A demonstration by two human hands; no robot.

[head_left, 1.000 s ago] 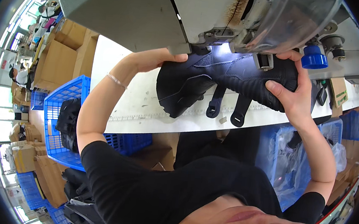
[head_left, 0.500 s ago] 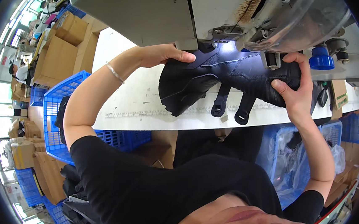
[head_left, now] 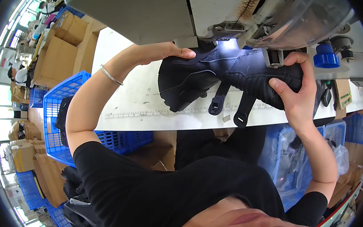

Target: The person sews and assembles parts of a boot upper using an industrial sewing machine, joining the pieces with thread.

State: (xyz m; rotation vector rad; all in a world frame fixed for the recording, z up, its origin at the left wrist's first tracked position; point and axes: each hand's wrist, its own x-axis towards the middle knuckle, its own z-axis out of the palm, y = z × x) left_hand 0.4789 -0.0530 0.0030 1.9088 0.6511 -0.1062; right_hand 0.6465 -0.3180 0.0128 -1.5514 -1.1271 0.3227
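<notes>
A black boot [head_left: 252, 74] lies on its side beneath the head of a sewing machine [head_left: 222, 27], lit by a bright lamp near the needle area. My left hand [head_left: 167, 52] grips its left end, thumb on top and most fingers hidden behind. At the right end my right hand [head_left: 299, 90] pinches the boot, thumb on the near side and index finger bent over the top. Two slotted black straps [head_left: 242, 114] hang from the boot's near side over the white table [head_left: 143, 106].
A printed ruler strip [head_left: 147, 115] runs along the table's near edge. Blue crates [head_left: 53, 116] stand left and below; another blue crate [head_left: 278, 159] with plastic bags is at right. A blue knob [head_left: 326, 55] sits beside the machine. Cardboard boxes [head_left: 55, 63] are stacked farther left.
The boot has shifted slightly to the left and turned a little under the machine, with both hands moving along on it. The straps' hanging ends have swung slightly left.
</notes>
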